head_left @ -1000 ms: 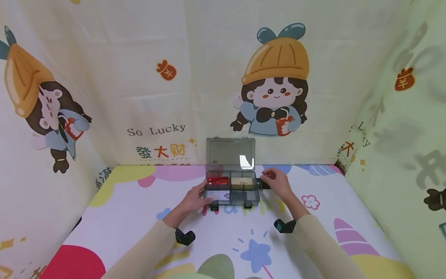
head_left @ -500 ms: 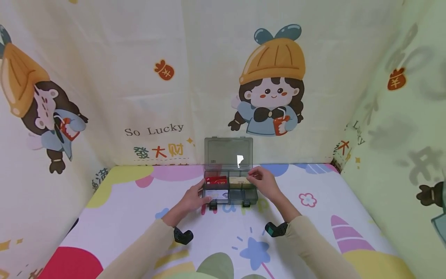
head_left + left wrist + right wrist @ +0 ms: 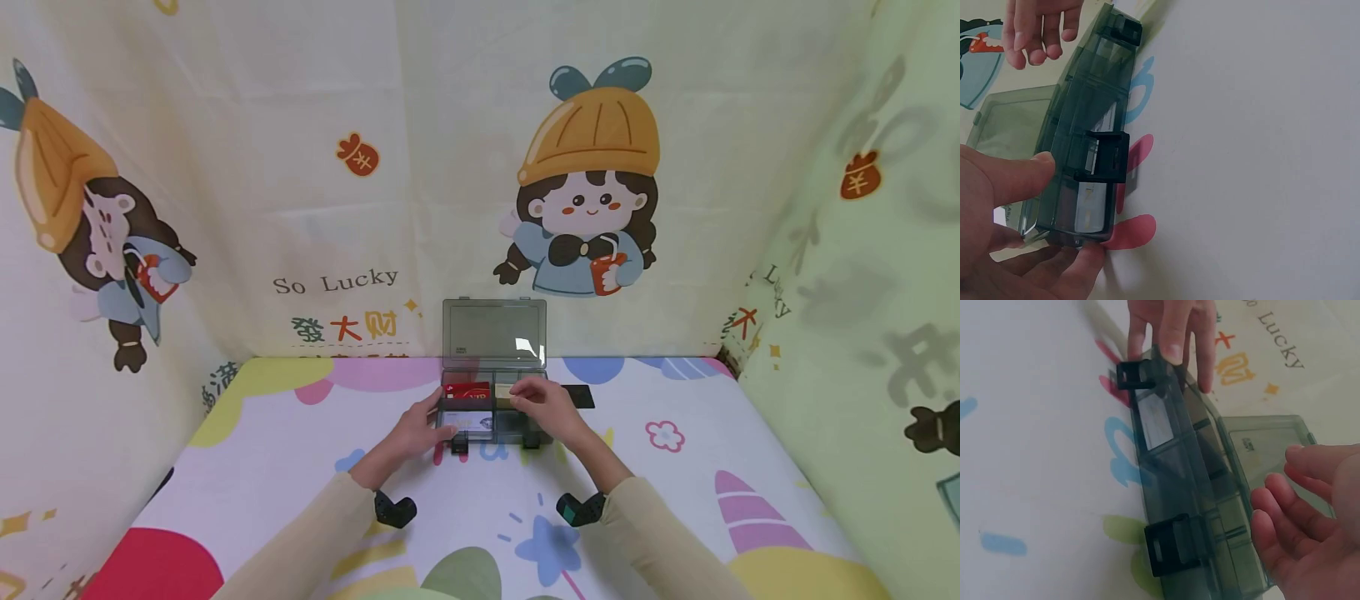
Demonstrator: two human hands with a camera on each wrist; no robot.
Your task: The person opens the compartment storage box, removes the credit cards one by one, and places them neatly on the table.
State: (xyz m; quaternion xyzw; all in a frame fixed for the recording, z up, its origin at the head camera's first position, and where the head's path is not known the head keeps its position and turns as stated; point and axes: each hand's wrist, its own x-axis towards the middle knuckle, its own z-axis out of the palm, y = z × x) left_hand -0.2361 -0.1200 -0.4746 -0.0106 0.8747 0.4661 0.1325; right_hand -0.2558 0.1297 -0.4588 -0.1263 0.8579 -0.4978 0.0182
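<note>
Bright, even light; glare on the box lid (image 3: 528, 346); wide-angle bending at edges; wrist views soft.

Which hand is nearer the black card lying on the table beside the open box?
Right. The right hand hovers over the box just left of the black card; the left hand holds the box's far side.

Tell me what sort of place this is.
Likely a makeshift tabletop booth: cartoon-printed cloth walls enclose a table under a colourful printed cover, where two hands work at a smoky clear compartment box.
</note>
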